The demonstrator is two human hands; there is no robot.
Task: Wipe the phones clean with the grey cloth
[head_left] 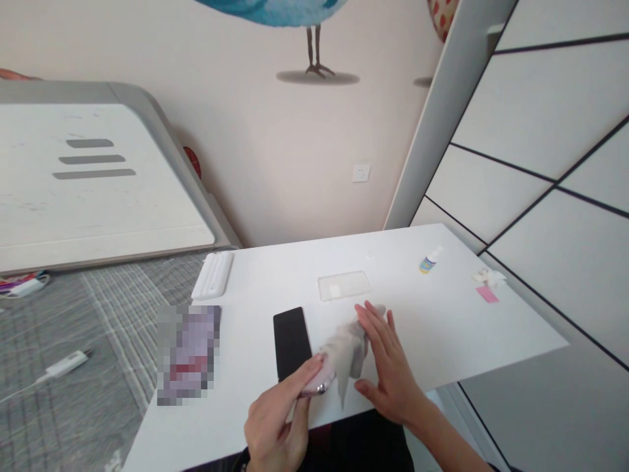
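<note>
Grey cloth [346, 354] bunched on white desk [442, 314], left hand [275, 429] pinching one end, right hand [388, 367] with fingers splayed flat on it, black phone [291, 341] just beside.

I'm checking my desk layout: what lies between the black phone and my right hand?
In the head view, a bunched grey cloth lies between the black phone and the right hand, on the white desk.

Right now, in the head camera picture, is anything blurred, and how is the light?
Head view: a pixelated patch hides one object at the white table's edge; the light is soft, without strong glare; the wall panels slant sharply.
</note>
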